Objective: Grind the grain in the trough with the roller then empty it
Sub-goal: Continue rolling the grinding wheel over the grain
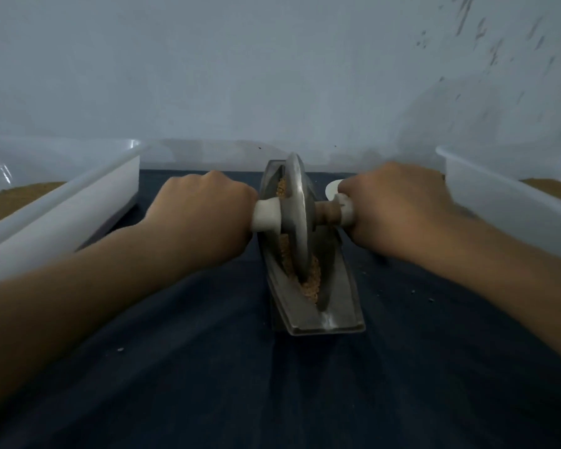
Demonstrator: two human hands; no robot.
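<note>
We grip the grey metal disc roller (296,218) by its handles, left hand (204,212) and right hand (392,209) clenched; tilting risks spilling tan grain (310,283) over the narrow metal trough (331,306).

surface: dark blue cloth (208,367) | centre: metal trough (324,322) | sides: left tub (94,196), right tub (499,205), both white

Grey metal trough (342,286), boat-shaped, lies lengthwise on the dark cloth (208,367). Disc roller (297,205) stands upright in its groove (white handle ends on a cross axle). Tan grain (310,283) heaped along the groove.
</note>
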